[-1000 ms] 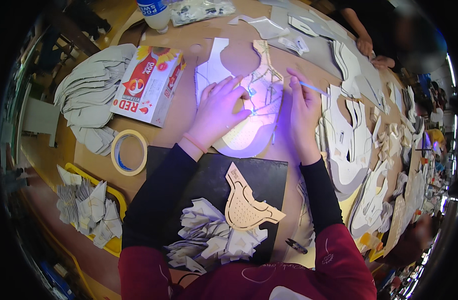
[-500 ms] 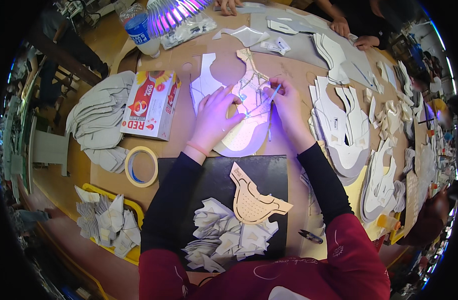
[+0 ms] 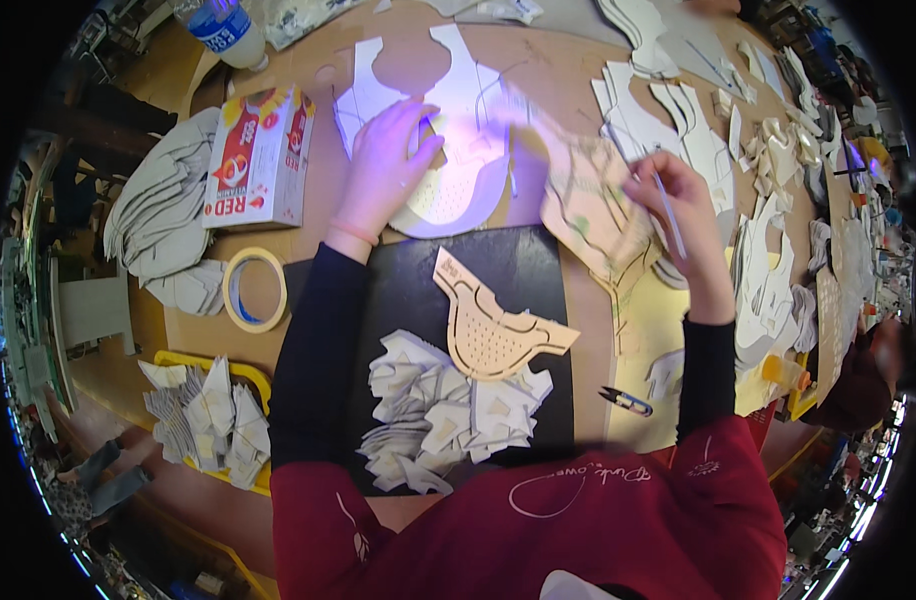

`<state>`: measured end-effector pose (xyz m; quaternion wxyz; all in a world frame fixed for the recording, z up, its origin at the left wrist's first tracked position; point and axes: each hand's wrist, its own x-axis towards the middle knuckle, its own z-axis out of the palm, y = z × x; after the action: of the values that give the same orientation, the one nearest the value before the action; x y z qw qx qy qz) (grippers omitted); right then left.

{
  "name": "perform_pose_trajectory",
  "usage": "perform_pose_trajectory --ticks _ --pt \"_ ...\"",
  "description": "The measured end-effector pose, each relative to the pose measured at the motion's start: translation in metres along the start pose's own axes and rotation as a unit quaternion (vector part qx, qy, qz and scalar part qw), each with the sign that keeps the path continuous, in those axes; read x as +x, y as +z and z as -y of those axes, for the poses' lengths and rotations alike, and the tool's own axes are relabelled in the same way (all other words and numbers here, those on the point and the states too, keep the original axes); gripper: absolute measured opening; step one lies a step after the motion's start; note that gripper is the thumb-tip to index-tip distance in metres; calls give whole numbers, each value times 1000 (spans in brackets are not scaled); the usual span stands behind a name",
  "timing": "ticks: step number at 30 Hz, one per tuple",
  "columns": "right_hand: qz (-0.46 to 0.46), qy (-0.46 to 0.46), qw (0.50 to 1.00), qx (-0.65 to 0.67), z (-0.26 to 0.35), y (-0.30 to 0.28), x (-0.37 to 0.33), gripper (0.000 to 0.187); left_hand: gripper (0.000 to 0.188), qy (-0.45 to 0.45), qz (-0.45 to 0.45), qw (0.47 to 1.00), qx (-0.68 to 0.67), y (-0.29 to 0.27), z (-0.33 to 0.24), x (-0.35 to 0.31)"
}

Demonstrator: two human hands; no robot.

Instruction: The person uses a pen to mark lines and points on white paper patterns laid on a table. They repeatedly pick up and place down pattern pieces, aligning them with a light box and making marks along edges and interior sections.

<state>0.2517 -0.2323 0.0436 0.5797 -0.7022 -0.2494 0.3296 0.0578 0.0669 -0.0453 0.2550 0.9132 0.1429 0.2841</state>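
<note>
My left hand [image 3: 386, 170] lies on a white shoe-upper piece [image 3: 456, 195] with a grey rounded end and rows of dots, thumb and fingers apart. Purple-white light falls on the hand and piece. Off to the right, my right hand [image 3: 686, 205] grips a tan cut-out template [image 3: 596, 190] together with a slim pale pen-like stick [image 3: 670, 215]. The template is raised and tilted, partly smeared by motion. On the black mat [image 3: 518, 255] rests a smaller tan template [image 3: 493, 330] with small holes, partly over a heap of white-grey pieces [image 3: 418, 405].
Left stand a red-and-white box [image 3: 248, 160], a masking tape roll [image 3: 281, 290], stacked grey pieces [image 3: 163, 195] and a yellow tray [image 3: 261, 376] of pieces. A bottle [image 3: 228, 38] stands far left. Right are thread snips [image 3: 626, 401] and stacks of white uppers [image 3: 763, 290].
My right hand has moved right and nearer, lifting the tan template off the white piece. My left hand stays on that piece. The whole view has shifted somewhat.
</note>
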Motion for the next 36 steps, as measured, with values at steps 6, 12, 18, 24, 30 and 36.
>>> perform_pose_trajectory --ticks 6,12,18,24,30,36 --pt "-20 -81 971 -224 -8 7 -76 18 35 -25 -5 999 -23 -3 2 -2" --pt "225 -231 870 -374 -16 69 -107 31 32 -80 -110 989 -50 -25 -6 5" --pt "223 -212 901 -306 -9 63 -86 12 27 -205 -127 960 -140 -36 -1 -9" --pt "206 -306 879 -301 32 55 -27 11 25 -220 -128 948 -189 -42 -3 -9" --pt "215 -296 883 -294 26 89 78 11 21 -232 -132 946 -186 -44 1 -10" --pt "332 -264 860 -284 2 102 128 13 21 -213 -126 964 -98 -53 3 -19"
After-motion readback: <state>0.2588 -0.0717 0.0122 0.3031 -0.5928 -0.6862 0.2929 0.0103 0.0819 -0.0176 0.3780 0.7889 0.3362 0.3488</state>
